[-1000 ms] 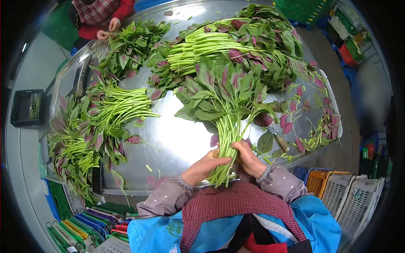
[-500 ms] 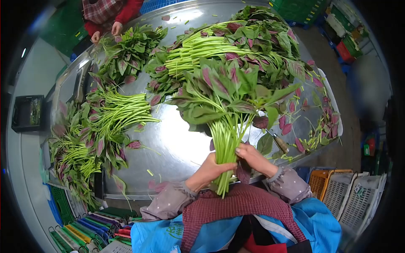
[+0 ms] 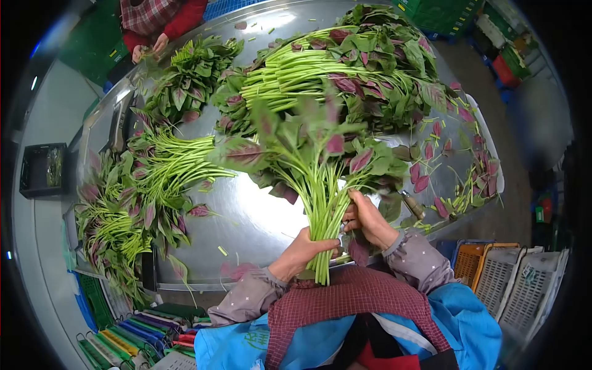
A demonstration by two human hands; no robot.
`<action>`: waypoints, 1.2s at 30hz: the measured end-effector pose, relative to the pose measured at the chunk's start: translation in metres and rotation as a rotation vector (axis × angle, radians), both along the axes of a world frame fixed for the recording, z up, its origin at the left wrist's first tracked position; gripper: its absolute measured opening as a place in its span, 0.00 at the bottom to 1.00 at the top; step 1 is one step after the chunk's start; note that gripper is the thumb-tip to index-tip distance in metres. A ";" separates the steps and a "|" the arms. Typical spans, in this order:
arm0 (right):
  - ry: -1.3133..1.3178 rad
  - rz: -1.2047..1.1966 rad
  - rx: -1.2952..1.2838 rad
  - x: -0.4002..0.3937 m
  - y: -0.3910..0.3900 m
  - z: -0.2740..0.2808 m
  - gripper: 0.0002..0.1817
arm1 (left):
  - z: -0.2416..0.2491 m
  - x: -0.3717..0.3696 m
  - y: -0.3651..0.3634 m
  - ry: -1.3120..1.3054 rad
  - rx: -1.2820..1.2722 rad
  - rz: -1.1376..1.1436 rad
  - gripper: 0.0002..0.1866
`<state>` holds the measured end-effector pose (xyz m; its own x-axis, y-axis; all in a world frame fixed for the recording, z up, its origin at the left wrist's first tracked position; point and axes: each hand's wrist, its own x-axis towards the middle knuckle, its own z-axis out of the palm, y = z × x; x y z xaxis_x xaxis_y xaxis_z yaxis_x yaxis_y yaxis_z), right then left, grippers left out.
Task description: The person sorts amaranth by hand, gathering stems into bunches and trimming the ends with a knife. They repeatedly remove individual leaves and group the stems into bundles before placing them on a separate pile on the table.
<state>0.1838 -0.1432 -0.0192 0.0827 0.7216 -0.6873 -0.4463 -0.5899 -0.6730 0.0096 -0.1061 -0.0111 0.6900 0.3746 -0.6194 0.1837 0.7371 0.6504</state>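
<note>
A leafy bunch of red-and-green amaranth point(image 3: 324, 203) stands upright before me, stems down, its top leaves blurred. My left hand point(image 3: 305, 251) is wrapped round the lower stems, closed. On the right side of the same bunch, my right hand point(image 3: 369, 221) is closed at the stems, thumb up, with its fingertips partly hidden. Below that hand hangs a purple leaf point(image 3: 359, 249). A tool with a wooden handle point(image 3: 412, 205) lies on the metal table point(image 3: 246, 246) to the right, its far end hidden by leaves.
A big amaranth pile point(image 3: 290, 77) lies at the back, with more bunches point(image 3: 179, 157) at left. Loose leaves point(image 3: 421, 184) and trimmings litter the right side. Across the table, another person's hands point(image 3: 159, 44) work at greens. Plastic crates point(image 3: 493, 274) stand at lower right.
The bunch has tipped left and its leaves have swung and spread. My right hand has moved slightly up along the stems; my left hand keeps its hold.
</note>
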 end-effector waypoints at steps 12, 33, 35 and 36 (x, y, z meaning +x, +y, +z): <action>-0.003 0.016 0.136 0.009 -0.008 0.007 0.24 | 0.000 0.003 -0.002 -0.115 -0.054 0.022 0.14; -1.699 0.290 0.550 0.021 0.027 0.085 0.11 | -0.008 -0.003 0.004 0.133 0.789 0.055 0.13; -1.633 0.308 0.579 0.018 0.031 0.084 0.12 | -0.009 0.000 0.005 0.177 0.791 -0.010 0.16; -1.564 0.325 0.609 0.015 0.034 0.084 0.14 | -0.010 0.003 0.004 0.175 0.793 -0.011 0.16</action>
<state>0.1984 -0.1092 0.0643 0.1667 0.9511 0.2600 0.8851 -0.0282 -0.4645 0.0125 -0.1023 -0.0211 0.6144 0.7407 -0.2718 0.3355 0.0666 0.9397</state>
